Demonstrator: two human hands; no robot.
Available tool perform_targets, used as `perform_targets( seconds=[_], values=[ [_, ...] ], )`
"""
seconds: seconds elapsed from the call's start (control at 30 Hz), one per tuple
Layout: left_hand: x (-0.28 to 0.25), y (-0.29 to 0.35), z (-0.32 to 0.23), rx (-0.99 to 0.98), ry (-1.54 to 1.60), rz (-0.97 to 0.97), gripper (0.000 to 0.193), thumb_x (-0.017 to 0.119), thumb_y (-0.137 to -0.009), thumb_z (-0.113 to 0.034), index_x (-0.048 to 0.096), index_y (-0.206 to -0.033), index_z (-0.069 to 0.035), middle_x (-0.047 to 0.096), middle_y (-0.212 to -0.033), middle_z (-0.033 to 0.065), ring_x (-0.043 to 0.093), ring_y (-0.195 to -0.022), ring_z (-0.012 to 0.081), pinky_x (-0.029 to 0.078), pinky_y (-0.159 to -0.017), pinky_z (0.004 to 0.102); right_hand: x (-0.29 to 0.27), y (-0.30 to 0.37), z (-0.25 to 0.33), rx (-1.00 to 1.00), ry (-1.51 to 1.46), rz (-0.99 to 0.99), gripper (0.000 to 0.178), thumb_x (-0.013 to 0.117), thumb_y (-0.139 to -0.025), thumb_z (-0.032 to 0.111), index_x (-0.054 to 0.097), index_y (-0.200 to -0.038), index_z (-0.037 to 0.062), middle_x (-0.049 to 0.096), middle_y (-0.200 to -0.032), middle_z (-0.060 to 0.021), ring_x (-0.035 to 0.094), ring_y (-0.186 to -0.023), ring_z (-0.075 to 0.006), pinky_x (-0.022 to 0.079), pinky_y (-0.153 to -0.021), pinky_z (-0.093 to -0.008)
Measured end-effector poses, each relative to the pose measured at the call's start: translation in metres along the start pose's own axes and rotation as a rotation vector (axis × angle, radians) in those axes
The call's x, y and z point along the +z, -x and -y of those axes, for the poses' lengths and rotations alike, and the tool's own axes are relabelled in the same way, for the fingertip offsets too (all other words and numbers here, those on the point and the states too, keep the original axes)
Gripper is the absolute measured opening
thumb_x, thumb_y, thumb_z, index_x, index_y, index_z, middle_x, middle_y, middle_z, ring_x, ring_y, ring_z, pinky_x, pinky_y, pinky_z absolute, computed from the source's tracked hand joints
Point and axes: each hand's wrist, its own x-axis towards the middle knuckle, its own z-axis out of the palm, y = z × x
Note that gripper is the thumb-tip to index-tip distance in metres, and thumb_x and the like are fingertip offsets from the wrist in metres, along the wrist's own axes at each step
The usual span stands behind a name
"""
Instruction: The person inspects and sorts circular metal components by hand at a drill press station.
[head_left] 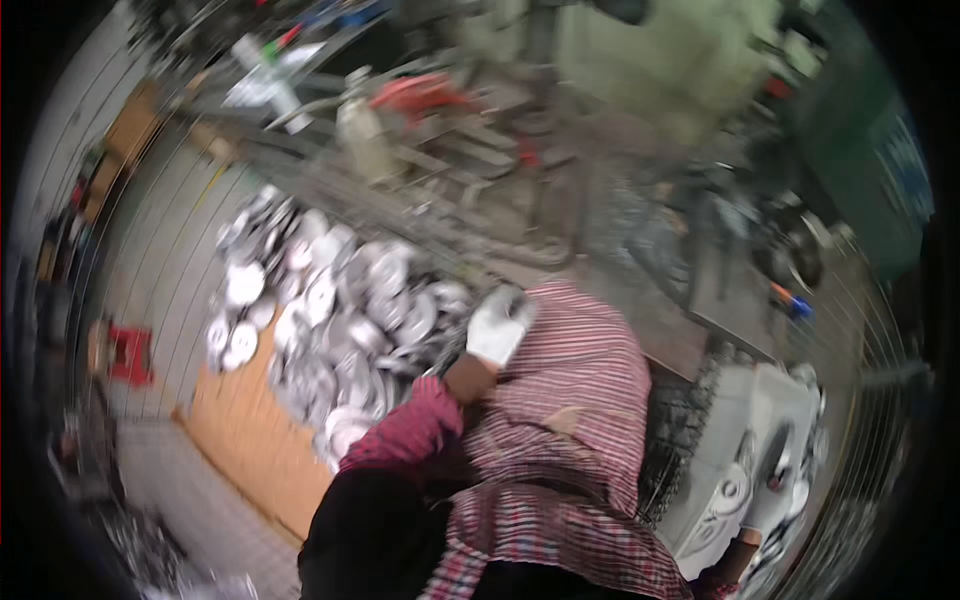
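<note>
My left hand [497, 328], in a white glove with dark patches, is curled closed beside my striped clothing, at the right edge of a big heap of shiny metal discs [350, 290]. What it holds, if anything, is hidden. Far to the right, my right hand [765, 508], also in a white glove, reaches over a pale grey bin [708, 465]. Its fingers are blurred against a dark shape, so their pose is unclear. A ring-shaped metal disc [731, 492] lies in the bin just left of that hand, and more discs show along its right side.
The heap rests partly on a tan board [255, 430]. Ahead is a cluttered metal workbench [600, 190] with a plastic bottle [362, 130], a red cloth-like item [422, 95] and assorted metal parts. A black mesh crate [680, 430] stands by my right side. A red stand [130, 355] is on the floor at left.
</note>
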Motion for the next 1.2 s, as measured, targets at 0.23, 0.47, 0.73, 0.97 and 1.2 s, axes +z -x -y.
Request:
perform_targets(
  seconds=[0.23, 0.47, 0.73, 0.97, 1.2],
  values=[
    [-0.032, -0.002, 0.13, -0.385, 0.041, -0.202, 0.072, 0.058, -0.078, -0.057, 0.049, -0.125, -0.003, 0.056, -0.115, 0.0277, 0.055, -0.106, 0.0401, 0.041, -0.093, 0.0403, 0.091, 0.006, -0.056, 0.18, 0.333, 0.42, 0.043, 0.065, -0.079, 0.041, 0.053, -0.078, 0.0003, 0.06, -0.074, -0.0197, 0.055, -0.065, -0.0356, 0.044, -0.063, -0.0444],
    [-0.109, -0.081, 0.253, -0.434, -0.946, -0.351, 0.064, 0.067, -0.072, -0.044, 0.046, -0.123, -0.012, 0.05, -0.126, 0.0088, 0.05, -0.11, 0.0371, 0.037, -0.091, 0.0535, 0.104, -0.071, -0.041, -0.117, 0.021, 0.19, 0.027, 0.063, -0.079, 0.023, 0.046, -0.078, 0.0024, 0.047, -0.064, -0.0127, 0.046, -0.06, -0.0311, 0.041, -0.06, -0.0408],
    [-0.121, -0.099, 0.228, -0.576, -0.613, -0.467, 0.027, 0.055, -0.08, -0.023, 0.055, -0.106, -0.016, 0.065, -0.097, 0.0181, 0.062, -0.093, 0.0342, 0.046, -0.078, 0.0471, 0.078, -0.069, 0.105, -0.224, 0.087, 0.426, 0.027, 0.069, -0.076, 0.024, 0.052, -0.067, 0.0047, 0.05, -0.055, -0.008, 0.046, -0.05, -0.022, 0.041, -0.051, -0.036],
    [-0.142, -0.081, 0.234, -0.544, -0.524, -0.381, 0.037, 0.063, -0.075, -0.03, 0.061, -0.106, -0.009, 0.063, -0.103, 0.0199, 0.06, -0.097, 0.0354, 0.048, -0.083, 0.0449, 0.055, -0.027, 0.253, -0.576, -0.186, 0.678, 0.019, 0.072, -0.072, 0.019, 0.062, -0.083, 0.0061, 0.051, -0.056, -0.0077, 0.05, -0.049, -0.0216, 0.04, -0.049, -0.0354],
    [-0.113, -0.116, 0.304, -0.731, -0.821, -0.342, 0.029, 0.048, -0.086, -0.016, 0.063, -0.112, -0.014, 0.063, -0.113, 0.0102, 0.062, -0.102, 0.0246, 0.049, -0.086, 0.0393, 0.064, -0.027, 0.167, -0.503, -0.098, 0.649, 0.023, 0.075, -0.07, 0.019, 0.063, -0.083, 0.0043, 0.045, -0.055, -0.0015, 0.042, -0.051, -0.0123, 0.039, -0.049, -0.03]
  ],
)
